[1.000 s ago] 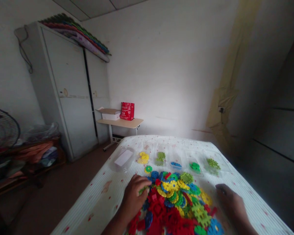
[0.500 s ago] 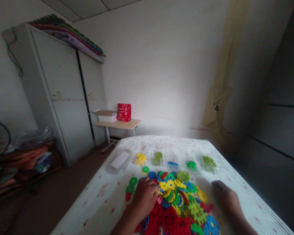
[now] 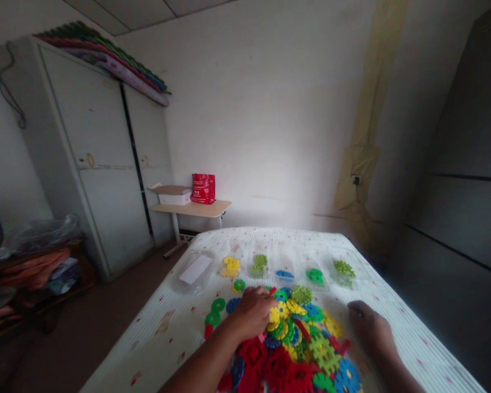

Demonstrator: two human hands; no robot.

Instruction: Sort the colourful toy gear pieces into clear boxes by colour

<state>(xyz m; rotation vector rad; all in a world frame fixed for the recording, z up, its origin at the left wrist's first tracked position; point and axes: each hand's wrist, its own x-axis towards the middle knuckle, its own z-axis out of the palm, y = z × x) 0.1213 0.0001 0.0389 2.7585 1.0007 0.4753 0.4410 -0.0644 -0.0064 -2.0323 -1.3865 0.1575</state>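
- Grey cabinet (image 3: 100,191) with 2 doors, standing past the table's far left corner.
- Table (image 3: 141,349) spread with white striped cloth, small red marks dotted over it.
- Side table (image 3: 207,208) beyond the same corner, bearing a white box (image 3: 174,199) and a red bag (image 3: 203,189) side by side.
- Heap of plastic pieces (image 3: 284,357) from the table's middle towards its near edge; red ones massed nearest, yellow, green and blue ones farther in.
- Left hand (image 3: 256,311) over the heap's left part, back uppermost, fingers bent down just beside yellow discs (image 3: 283,310); fingertips hidden, no way to say whether apart or clamped on a piece.
- Right hand (image 3: 370,325) between heap and right edge, fingers curled in; impossible to make out whether around anything.
- Clear tray (image 3: 178,286) near the left edge, with a white slip (image 3: 195,269).
- 5 clear containers (image 3: 363,269) in a row towards the far edge, with yellow, olive, blue, green and light green pieces, left to right.
- 2 green discs (image 3: 218,304) between heap and left edge, near a red piece (image 3: 208,331).
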